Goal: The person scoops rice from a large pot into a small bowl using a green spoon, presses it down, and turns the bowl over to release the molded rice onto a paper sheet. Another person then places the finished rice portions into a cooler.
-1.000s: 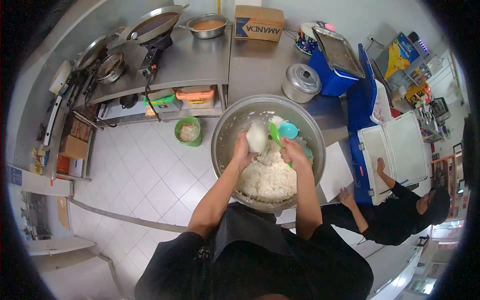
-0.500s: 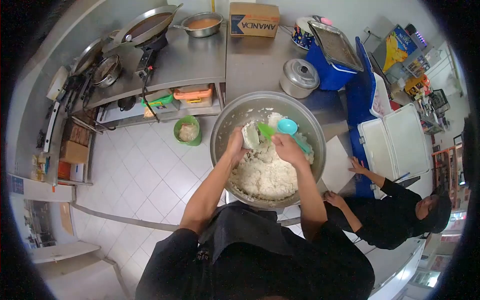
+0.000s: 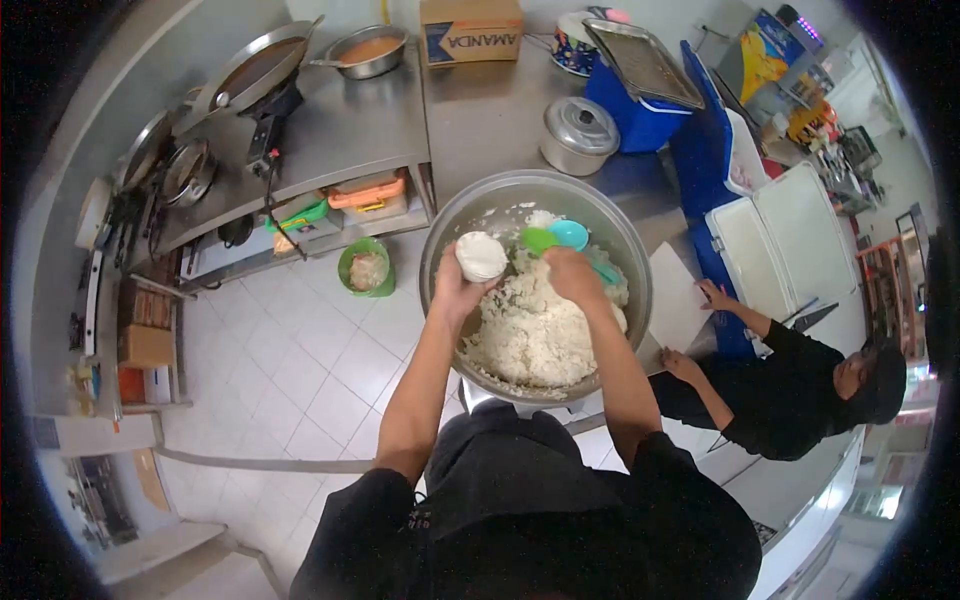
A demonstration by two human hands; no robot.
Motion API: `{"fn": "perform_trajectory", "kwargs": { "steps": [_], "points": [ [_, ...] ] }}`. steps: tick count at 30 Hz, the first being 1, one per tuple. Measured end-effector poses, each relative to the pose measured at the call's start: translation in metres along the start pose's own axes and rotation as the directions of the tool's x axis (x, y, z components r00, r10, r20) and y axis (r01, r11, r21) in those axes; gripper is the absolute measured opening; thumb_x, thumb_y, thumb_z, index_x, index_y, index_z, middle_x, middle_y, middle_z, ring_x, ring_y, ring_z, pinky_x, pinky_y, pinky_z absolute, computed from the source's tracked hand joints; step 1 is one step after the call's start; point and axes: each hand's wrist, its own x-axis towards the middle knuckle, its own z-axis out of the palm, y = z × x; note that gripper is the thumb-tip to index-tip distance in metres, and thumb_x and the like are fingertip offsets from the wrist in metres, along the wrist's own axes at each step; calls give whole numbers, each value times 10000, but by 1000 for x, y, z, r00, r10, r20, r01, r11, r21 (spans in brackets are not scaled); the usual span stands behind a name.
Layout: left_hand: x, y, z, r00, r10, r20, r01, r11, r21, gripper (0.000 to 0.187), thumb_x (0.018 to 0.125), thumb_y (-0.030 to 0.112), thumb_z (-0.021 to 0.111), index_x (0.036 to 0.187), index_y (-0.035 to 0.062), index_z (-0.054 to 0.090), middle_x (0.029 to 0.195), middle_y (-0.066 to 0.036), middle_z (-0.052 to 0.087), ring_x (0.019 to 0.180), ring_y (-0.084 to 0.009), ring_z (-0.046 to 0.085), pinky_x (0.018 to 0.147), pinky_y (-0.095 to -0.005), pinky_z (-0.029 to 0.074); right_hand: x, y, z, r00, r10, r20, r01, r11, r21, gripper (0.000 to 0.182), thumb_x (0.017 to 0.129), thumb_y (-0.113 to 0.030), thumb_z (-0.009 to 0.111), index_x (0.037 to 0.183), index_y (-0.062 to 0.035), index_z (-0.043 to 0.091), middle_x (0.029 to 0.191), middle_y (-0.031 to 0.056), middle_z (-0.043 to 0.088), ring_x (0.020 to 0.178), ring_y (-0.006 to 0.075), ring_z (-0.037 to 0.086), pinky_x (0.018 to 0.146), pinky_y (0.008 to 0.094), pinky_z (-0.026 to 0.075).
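Observation:
A wide metal pot [image 3: 636, 300] stands in front of me, with a mound of white rice [image 3: 535, 325] in it. My left hand [image 3: 457, 290] is wrapped round a small cup [image 3: 481, 257], whose top is filled with white rice, over the pot's left side. Over the right side, my right hand [image 3: 575, 275] grips the handle of a green spatula [image 3: 540, 240], its blade pointing left. A turquoise cup [image 3: 569, 235] lies on the rice just beyond my right hand, and a teal piece [image 3: 606, 272] shows beside that hand.
A lidded pot [image 3: 580, 137] and blue cooler [image 3: 635, 110] stand behind on the steel counter [image 3: 490, 110]. A green bin [image 3: 366, 268] is on the floor at left. At right a co-worker [image 3: 790, 385] in black touches a white board [image 3: 676, 300]. Woks stand at upper left.
My left hand has turned the cup upright, so its rice-filled top faces me. The spatula has moved slightly away from the cup. The camera view has shifted a little.

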Motion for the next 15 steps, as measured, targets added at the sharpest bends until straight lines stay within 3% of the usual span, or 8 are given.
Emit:
{"fn": "perform_trajectory", "kwargs": {
  "steps": [1, 3, 5, 6, 7, 8, 11, 15],
  "points": [
    [-22, 6, 21, 998, 54, 13, -53, 998, -22, 440, 998, 382, 300, 1261, 93, 501, 1273, -131, 552, 1134, -299, 556, 932, -541, 452, -7, 21, -5, 990, -2, -142, 13, 997, 82, 247, 883, -102, 473, 1023, -13, 657, 964, 242, 651, 951, 364, 630, 827, 435, 492],
    [-49, 4, 40, 997, 80, 15, -79, 995, -55, 445, 995, 376, 304, 1276, 85, 491, 1284, -138, 546, 1151, -305, 547, 939, -544, 447, -41, 42, -41, 969, -11, -248, 71, 970, 233, 261, 933, -169, 493, 1083, -10, 637, 868, 182, 653, 884, 302, 637, 783, 398, 479],
    [-55, -6, 55, 975, 114, 191, -78, 979, -187, 465, 999, 369, 294, 1310, 66, 463, 1317, -154, 522, 1178, -325, 529, 949, -544, 448, -92, 59, -75, 967, 40, -250, 52, 934, 353, 290, 970, -259, 513, 1083, -14, 617, 685, 77, 567, 635, 180, 573, 583, 327, 447],
    [-58, -14, 71, 975, 79, 206, -41, 983, -179, 465, 999, 369, 294, 1310, 66, 463, 1317, -154, 522, 1178, -325, 529, 949, -544, 448, -122, 66, -90, 962, 74, -262, 23, 937, 349, 290, 970, -259, 513, 1083, -14, 617, 685, 77, 567, 635, 180, 573, 583, 327, 447],
    [-63, -25, 89, 969, 66, 236, -29, 988, -154, 465, 1002, 363, 293, 1317, 62, 455, 1327, -159, 513, 1185, -331, 523, 956, -541, 447, -155, 73, -104, 956, 282, -74, -171, 746, 644, 283, 974, -285, 517, 1060, -31, 608, 648, 23, 498, 560, 120, 483, 507, 279, 385],
    [-67, -39, 105, 964, 50, 262, -16, 991, -130, 465, 1005, 357, 292, 1324, 57, 448, 1337, -164, 504, 1191, -337, 517, 963, -538, 446, -190, 83, -111, 898, 407, 165, -349, 432, 832, 280, 979, -310, 521, 1037, -48, 599, 610, -31, 429, 486, 59, 393, 432, 231, 323],
    [-68, -101, 160, 939, -80, 334, 139, 978, -158, 454, 1004, 381, 344, 1321, 76, 456, 1329, -143, 514, 1204, -310, 512, 989, -519, 434, -281, 138, -93, 885, 442, 149, -292, 277, 915, 286, 981, -368, 512, 964, -90, 576, 590, -83, 379, 439, 14, 310, 381, 191, 223],
    [-48, -224, 209, 928, -245, 280, 292, 946, -139, 450, 998, 446, 386, 1306, 126, 461, 1274, -118, 542, 1178, -285, 520, 981, -485, 439, -363, 191, -51, 701, 642, 311, -480, 101, 872, 320, 965, -396, 532, 1078, -101, 585, 586, -80, 388, 452, 30, 349, 385, 204, 267]
  ]
}}
